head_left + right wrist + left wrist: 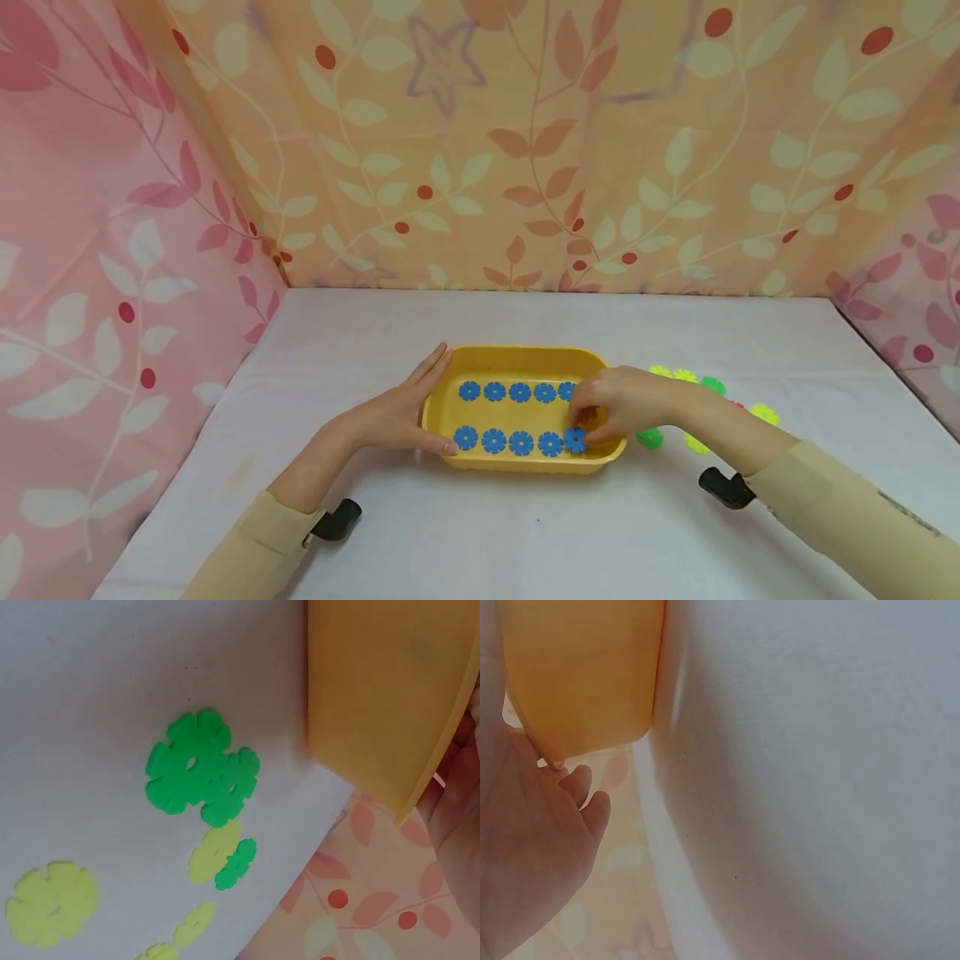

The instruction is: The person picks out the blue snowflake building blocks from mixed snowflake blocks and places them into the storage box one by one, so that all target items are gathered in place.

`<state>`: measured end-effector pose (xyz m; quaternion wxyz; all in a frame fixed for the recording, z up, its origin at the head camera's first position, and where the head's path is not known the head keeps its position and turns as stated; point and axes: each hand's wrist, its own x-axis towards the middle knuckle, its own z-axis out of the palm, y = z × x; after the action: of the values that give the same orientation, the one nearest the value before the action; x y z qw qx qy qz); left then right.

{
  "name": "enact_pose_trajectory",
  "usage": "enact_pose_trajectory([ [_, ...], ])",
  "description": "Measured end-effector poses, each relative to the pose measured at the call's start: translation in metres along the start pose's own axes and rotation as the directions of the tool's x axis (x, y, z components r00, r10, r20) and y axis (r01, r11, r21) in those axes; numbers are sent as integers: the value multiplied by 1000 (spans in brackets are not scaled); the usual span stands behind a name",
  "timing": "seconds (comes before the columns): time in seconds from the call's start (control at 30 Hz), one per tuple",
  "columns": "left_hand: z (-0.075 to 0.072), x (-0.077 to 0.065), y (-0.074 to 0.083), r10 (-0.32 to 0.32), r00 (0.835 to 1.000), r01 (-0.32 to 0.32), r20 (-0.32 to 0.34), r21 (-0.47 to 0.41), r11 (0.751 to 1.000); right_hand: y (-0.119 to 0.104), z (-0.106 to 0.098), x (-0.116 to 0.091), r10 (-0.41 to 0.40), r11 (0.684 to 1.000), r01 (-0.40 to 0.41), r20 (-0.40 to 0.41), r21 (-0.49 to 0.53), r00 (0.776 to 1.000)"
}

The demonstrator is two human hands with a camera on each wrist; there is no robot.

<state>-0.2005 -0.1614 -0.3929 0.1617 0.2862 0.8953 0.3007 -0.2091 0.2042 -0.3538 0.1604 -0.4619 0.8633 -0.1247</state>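
Observation:
A yellow plastic tray [486, 417] stands on the white-covered table. Inside lie two rows of blue snowflake discs [514, 392] with notched edges. My left hand [390, 417] rests against the tray's left end, fingers mostly straight along the outside and thumb over the front rim. In the left wrist view, the hand [536, 847] lies beside the tray wall [585, 682]. My right hand [618, 400] reaches over the right rim, its curled finger and thumb at the near row's rightmost blue disc [574, 442]. This hand partly covers the far row's right end.
Right of the tray lie loose yellow, green and reddish snowflake discs; a green disc [176, 769] overlaps another close to the tray, with a yellow disc [71, 904] apart from them. Patterned cloth walls [480, 208] border the table's back and sides.

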Motion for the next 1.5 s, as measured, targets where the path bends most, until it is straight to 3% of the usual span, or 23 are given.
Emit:
enact_pose_trajectory([
  [0.43, -1, -1, 2, 5, 1000, -5, -3, 2, 1000, -6, -3, 13, 87, 992, -76, 112, -99, 990],
  [0.87, -1, -1, 4, 15, 1000, -15, -5, 6, 1000, -11, -3, 17, 170, 984, -157, 189, -83, 967],
  [1.2, -1, 0, 3, 17, 1000, -17, -8, 6, 1000, -10, 1, 17, 170, 985, -163, 153, -59, 973],
  [1.5, -1, -1, 3, 0, 1000, 0, 2, 4, 1000, -9, 3, 16, 128, 989, -120, 96, -81, 987],
])
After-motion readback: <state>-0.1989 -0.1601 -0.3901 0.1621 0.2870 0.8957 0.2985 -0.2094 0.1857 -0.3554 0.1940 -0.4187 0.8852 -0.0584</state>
